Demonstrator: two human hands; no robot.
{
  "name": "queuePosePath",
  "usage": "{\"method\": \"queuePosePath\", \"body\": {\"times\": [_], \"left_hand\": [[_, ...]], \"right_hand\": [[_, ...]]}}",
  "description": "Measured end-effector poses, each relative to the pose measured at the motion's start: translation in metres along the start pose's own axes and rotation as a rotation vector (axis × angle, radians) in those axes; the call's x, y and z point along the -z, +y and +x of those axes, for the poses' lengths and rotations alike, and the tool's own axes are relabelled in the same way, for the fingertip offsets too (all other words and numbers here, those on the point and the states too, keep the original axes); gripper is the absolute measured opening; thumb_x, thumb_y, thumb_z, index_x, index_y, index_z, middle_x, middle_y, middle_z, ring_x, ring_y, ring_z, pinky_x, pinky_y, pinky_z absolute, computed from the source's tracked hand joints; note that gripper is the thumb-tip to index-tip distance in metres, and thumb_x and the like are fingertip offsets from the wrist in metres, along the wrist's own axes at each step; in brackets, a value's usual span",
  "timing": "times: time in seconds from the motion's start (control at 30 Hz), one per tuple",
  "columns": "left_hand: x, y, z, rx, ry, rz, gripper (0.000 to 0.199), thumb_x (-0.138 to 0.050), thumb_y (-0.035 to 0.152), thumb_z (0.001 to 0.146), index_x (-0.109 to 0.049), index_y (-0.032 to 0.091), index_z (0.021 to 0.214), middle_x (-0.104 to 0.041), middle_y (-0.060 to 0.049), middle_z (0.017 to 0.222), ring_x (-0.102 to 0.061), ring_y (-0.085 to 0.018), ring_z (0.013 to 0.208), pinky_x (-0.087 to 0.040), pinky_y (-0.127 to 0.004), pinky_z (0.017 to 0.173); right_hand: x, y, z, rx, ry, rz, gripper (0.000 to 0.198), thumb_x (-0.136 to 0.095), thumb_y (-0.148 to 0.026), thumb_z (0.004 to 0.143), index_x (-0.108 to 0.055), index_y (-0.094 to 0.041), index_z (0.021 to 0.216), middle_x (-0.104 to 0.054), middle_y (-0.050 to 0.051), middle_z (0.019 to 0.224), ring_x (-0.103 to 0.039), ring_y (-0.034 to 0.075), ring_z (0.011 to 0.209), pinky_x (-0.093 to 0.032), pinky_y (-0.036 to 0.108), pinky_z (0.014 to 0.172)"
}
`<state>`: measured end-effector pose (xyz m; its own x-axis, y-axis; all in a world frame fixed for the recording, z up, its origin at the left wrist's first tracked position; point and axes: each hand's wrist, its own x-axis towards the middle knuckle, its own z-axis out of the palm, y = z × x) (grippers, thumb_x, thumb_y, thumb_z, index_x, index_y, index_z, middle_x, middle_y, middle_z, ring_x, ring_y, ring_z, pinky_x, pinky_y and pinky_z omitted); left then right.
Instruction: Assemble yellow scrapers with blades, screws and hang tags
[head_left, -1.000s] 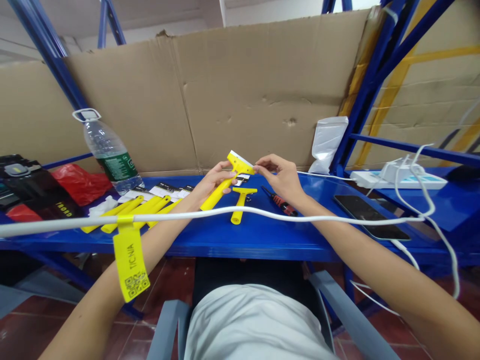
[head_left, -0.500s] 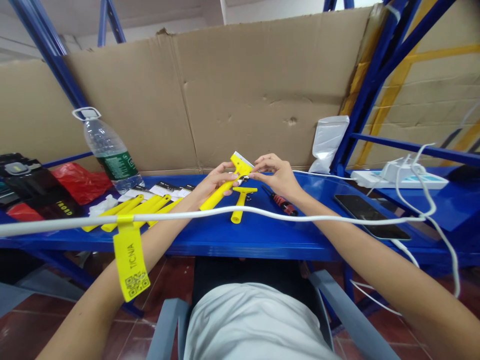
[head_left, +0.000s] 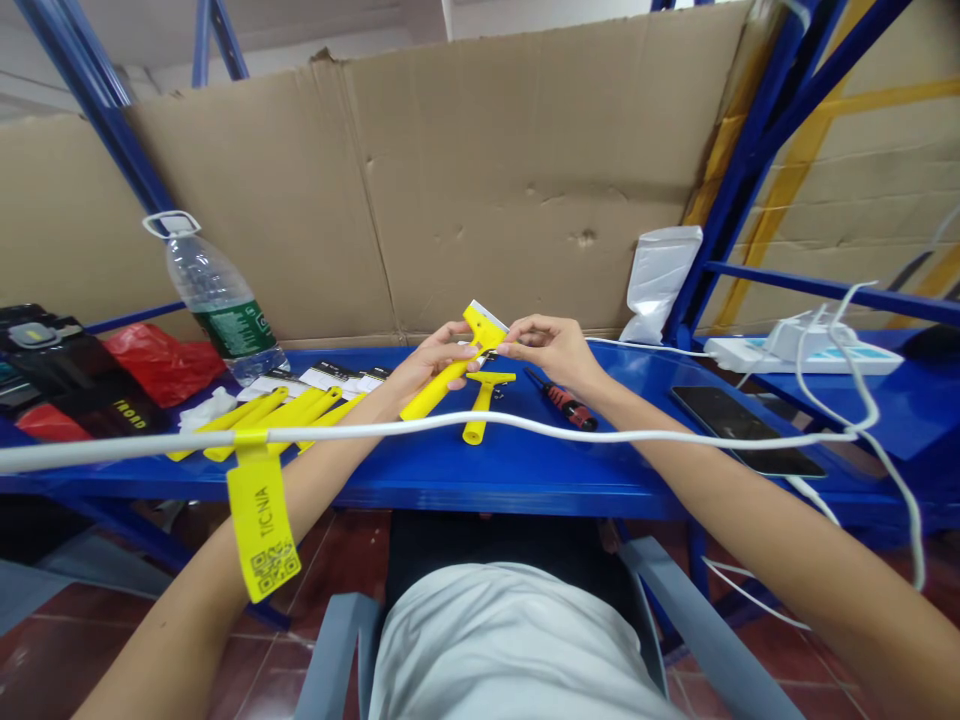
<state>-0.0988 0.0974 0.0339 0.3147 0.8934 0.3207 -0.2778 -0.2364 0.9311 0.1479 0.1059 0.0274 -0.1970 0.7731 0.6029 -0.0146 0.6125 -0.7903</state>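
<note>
A yellow scraper with a metal blade edge on its wide head is raised over the blue table, its handle slanting down to the left. My left hand is closed around it just below the head. At the right side of the head, my right hand has its fingertips pinched together; what is between them is too small to make out. Below lies a second yellow scraper, with small dark bits beside its head. A red and black screwdriver rests under my right wrist.
Several yellow scraper handles and white-and-black packets lie left on the blue table. A bottle and red bag stand behind. A white cable crosses in front; a phone and power strip lie right.
The fingers of my right hand have drawn closer together at the scraper's head. My left hand and the scraper have hardly moved.
</note>
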Motion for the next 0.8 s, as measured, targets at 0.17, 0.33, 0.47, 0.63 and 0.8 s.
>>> {"method": "queuePosePath", "body": {"times": [0.17,0.33,0.47,0.63,0.8], "left_hand": [[-0.0009,0.0016,-0.0011,0.060,-0.007,-0.005,0.041,-0.083,0.009,0.084,-0.074,0.020,0.121,-0.078,-0.012,0.109,-0.069,-0.025,0.104,-0.059,-0.032,0.079],[0.0006,0.0017,-0.0009,0.057,0.014,-0.011,0.038,-0.083,0.009,0.084,-0.075,0.019,0.119,-0.078,-0.014,0.111,-0.069,-0.026,0.104,-0.059,-0.034,0.080],[0.0006,0.0015,-0.0010,0.066,0.047,0.028,0.038,-0.083,0.009,0.083,-0.076,0.021,0.119,-0.079,-0.014,0.112,-0.070,-0.026,0.104,-0.060,-0.032,0.077],[-0.0034,0.0048,-0.0032,0.084,0.003,0.000,0.038,-0.083,0.008,0.084,-0.076,0.019,0.120,-0.078,-0.014,0.113,-0.070,-0.027,0.107,-0.060,-0.033,0.078],[-0.0086,0.0082,-0.0057,0.062,-0.010,-0.021,0.033,-0.083,0.008,0.085,-0.076,0.020,0.115,-0.078,-0.013,0.108,-0.072,-0.029,0.109,-0.060,-0.034,0.077]], "right_hand": [[0.0009,-0.0018,0.0000,0.036,-0.001,0.006,0.049,-0.103,-0.065,0.064,-0.083,-0.024,0.082,-0.082,0.006,0.096,-0.075,0.019,0.080,-0.064,0.037,0.076],[-0.0003,-0.0030,0.0004,0.038,0.002,0.001,0.050,-0.101,-0.066,0.067,-0.081,-0.024,0.084,-0.081,0.004,0.096,-0.070,0.016,0.076,-0.060,0.035,0.073],[-0.0017,-0.0022,0.0013,-0.008,0.010,0.040,0.052,-0.104,-0.063,0.063,-0.079,-0.023,0.084,-0.078,0.002,0.083,-0.067,0.015,0.071,-0.058,0.034,0.070],[-0.0023,-0.0029,0.0020,-0.110,0.027,0.150,0.060,-0.111,-0.054,0.050,-0.075,-0.022,0.085,-0.077,0.000,0.085,-0.069,0.015,0.075,-0.060,0.033,0.072],[-0.0013,-0.0054,0.0013,-0.219,0.011,0.261,0.068,-0.113,-0.050,0.046,-0.070,-0.023,0.090,-0.075,-0.001,0.089,-0.070,0.015,0.080,-0.063,0.033,0.074]]}}
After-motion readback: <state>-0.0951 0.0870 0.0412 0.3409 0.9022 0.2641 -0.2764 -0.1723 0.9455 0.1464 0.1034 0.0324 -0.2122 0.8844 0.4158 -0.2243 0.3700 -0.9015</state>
